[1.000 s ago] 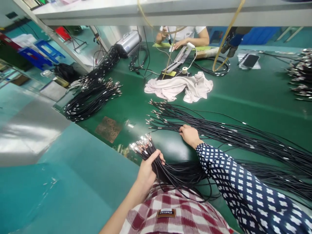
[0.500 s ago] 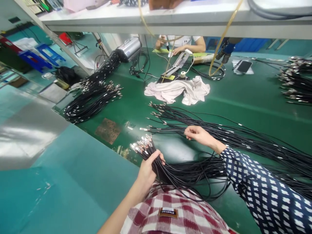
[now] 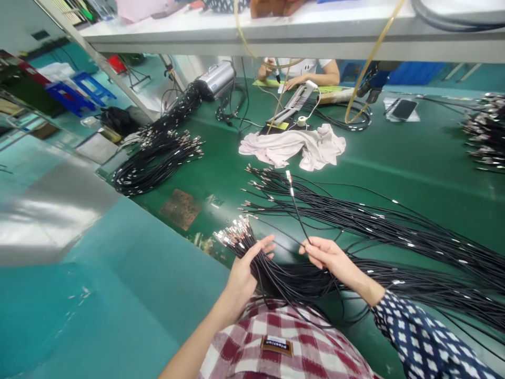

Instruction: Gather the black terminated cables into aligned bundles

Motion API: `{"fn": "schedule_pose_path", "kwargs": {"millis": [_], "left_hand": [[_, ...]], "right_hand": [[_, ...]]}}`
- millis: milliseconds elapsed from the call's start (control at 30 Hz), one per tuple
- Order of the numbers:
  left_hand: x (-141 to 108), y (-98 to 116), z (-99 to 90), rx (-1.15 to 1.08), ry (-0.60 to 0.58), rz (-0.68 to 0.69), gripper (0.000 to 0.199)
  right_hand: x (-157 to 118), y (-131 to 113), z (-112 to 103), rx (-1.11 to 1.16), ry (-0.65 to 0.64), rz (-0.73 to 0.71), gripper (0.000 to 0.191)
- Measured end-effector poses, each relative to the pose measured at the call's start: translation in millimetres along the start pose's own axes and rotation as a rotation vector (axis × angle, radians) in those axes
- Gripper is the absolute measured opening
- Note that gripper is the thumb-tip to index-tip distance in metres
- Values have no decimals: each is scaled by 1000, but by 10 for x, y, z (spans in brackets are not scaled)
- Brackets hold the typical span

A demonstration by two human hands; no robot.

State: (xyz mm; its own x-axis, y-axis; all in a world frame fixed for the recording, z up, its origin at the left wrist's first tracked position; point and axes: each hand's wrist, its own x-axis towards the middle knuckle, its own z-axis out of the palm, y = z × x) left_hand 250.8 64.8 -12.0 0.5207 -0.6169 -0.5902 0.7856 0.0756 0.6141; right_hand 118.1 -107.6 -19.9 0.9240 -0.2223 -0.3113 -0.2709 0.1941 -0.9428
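Observation:
My left hand (image 3: 248,268) is around a thick bundle of black cables (image 3: 272,266), thumb on top and fingers loosened on the far side. The bundle's connector ends (image 3: 234,231) stick out together past the hand, pale and coppery. To the right, my right hand (image 3: 325,255) pinches a single black cable (image 3: 299,216) between thumb and fingers. That cable stands up at a tilt, with a white-marked connector at its tip. Behind it, a spread of loose black cables (image 3: 351,210) lies across the green table (image 3: 379,158), connector ends pointing left.
A crumpled pale cloth (image 3: 294,147) lies mid-table. Coiled cables (image 3: 158,163) sit at the left, more cables (image 3: 487,131) at the far right. A phone (image 3: 404,109) lies near the back. Across the table a person's hands (image 3: 294,81) work. A shelf (image 3: 276,39) spans overhead.
My right hand has moved down and nearer the bundle, and now holds up a single cable. My left hand's fingers have loosened and stretched while the bundle stays in it.

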Motion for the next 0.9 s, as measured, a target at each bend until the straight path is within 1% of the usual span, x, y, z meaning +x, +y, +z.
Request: {"fn": "schedule_pose_path", "kwargs": {"millis": [167,267,367,433,467,533,567,633,700,800,833,900], "left_hand": [[-7,13,65,-27,12,-33,27],[0,-1,61,-41,22,-17,19],[8,-16,54,-61,-14,10,17],[10,-26,51,-56,-30,35,16],[9,-31,49,-46,-32,42,15],[6,-38,42,-25,-32,56,15],[4,-39,38,-15,-32,64,18],[2,-31,29,4,-44,70,26],[4,-15,19,17,-65,55,31],[13,1,4,55,-84,15,30],[18,2,-2,63,-81,5,26],[28,-3,-13,73,-69,-8,19]], "right_hand": [[-111,149,398,-167,-13,64,37],[-118,145,520,-259,-5,49,37],[-125,18,482,-396,28,-79,35],[-136,-88,397,-527,111,-184,33],[-145,-130,348,-582,159,-208,32],[-172,-168,264,-662,212,-184,32],[-190,-162,239,-697,208,-155,33],[-232,-109,237,-796,139,-100,34],[-276,-40,292,-950,43,-71,36],[-314,-9,379,-1155,-71,-46,38],[-308,-28,378,-1165,-112,-41,39],[-244,-90,301,-1068,-221,-26,39]]}}
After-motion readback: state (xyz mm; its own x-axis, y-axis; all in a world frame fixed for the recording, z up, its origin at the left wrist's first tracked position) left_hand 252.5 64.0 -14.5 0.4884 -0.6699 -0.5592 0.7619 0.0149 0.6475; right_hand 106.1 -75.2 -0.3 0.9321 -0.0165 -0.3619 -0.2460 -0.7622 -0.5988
